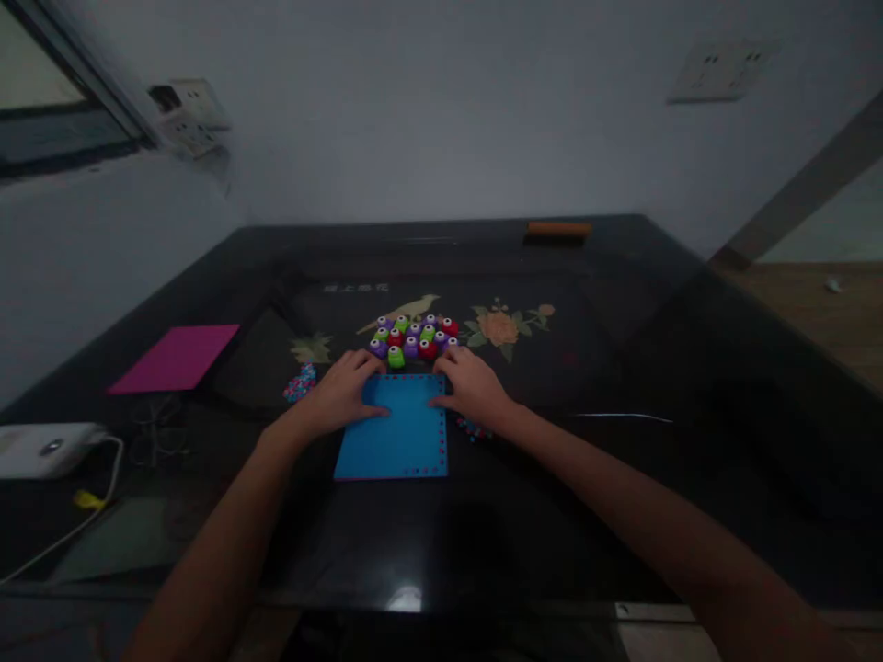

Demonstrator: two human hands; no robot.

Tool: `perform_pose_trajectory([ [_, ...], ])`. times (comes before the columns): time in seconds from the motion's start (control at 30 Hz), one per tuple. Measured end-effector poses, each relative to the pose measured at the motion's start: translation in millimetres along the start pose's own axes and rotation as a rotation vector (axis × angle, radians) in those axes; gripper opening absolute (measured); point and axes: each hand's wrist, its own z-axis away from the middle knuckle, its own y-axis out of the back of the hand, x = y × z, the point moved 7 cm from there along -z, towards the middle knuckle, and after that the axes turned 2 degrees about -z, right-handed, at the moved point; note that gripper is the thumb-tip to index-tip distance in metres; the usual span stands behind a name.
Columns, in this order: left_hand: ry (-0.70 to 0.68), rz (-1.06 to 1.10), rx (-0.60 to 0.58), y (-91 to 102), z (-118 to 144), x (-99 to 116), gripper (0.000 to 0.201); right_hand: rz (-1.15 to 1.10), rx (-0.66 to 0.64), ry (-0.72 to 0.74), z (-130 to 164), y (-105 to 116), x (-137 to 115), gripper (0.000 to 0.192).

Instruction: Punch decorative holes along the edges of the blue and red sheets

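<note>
Both hands lie flat, fingers spread, left hand [345, 397] and right hand [473, 391] pressing the blue sheet's [400, 437] far corners, mid-counter [621, 478], small punches [414, 338] just beyond.

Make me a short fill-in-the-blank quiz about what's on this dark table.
1. Both hands, left hand and right hand, rest on a ____ sheet.
2. The cluster of small punches lies ____ the sheet's far edge.
3. The sheet lying apart at the left is ____.

Missing words: blue; beyond; pink
</note>
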Motion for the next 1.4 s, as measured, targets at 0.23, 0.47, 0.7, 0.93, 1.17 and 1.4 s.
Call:
perform_pose_trajectory([
  [0.23,0.021,0.242,-0.059,4.2,2,-8,0.025,-0.296,0.02,-0.074,-4,-1,10,0.02],
  [0.47,0.183,0.637,-0.052,12.5,4,-14,0.031,-0.85,-0.074,-0.175,-9,1,17,0.027],
  [0.7,0.333,1.157,0.084,4.8,8,-10,0.04,-1.049,-0.052,-0.3,-9,23,29,0.018],
  [0.93,0.403,1.424,0.078,-16.0,9,13,0.063,-1.079,0.106,-0.371,-7,61,54,0.015],
  [1.17,0.33,1.448,-0.211,-29.6,19,54,0.041,-1.111,0.194,-0.315,-3,85,56,0.017],
  [1.4,0.126,1.22,-0.384,-27.9,21,75,0.027,-1.075,0.202,-0.28,-1,93,47,0.018],
])
